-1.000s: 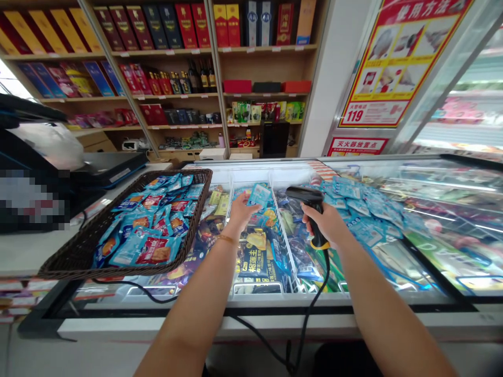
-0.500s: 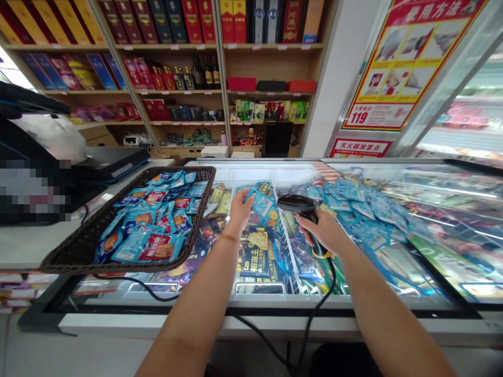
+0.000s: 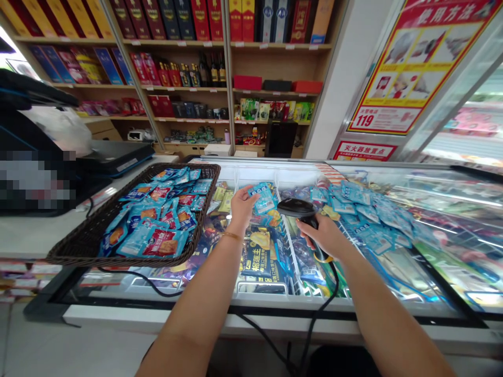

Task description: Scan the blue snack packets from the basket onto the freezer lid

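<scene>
Fingers of the left hand (image 3: 241, 210) pinch a blue packet (image 3: 264, 199) just left of a scanner (image 3: 296, 207) the right hand (image 3: 327, 235) grips.

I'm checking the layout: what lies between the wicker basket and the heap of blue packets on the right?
In the head view: the left hand holding a blue packet and the right hand gripping a black scanner, above packaged goods.
</scene>
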Motion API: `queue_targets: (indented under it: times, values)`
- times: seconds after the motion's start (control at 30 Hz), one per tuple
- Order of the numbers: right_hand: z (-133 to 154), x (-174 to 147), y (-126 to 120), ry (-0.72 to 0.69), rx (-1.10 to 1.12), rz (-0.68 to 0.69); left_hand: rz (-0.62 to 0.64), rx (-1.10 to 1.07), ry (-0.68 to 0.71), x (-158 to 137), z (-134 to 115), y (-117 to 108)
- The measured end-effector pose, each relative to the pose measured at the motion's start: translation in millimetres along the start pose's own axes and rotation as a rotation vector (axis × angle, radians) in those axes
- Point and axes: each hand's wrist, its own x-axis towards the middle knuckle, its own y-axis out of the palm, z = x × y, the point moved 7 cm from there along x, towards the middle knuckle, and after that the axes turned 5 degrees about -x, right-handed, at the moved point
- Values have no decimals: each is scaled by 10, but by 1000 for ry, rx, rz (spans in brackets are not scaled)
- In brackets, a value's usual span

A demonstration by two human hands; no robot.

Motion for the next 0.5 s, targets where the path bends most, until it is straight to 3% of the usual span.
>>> queue_targets:
  times: [0.27,0.5]
  values:
    - [52,-30,67,9,-54,38,14,-57,121,21,-35,16]
    - [11,-32,65,25,-52,58,-1,-76,143,57,-9,1]
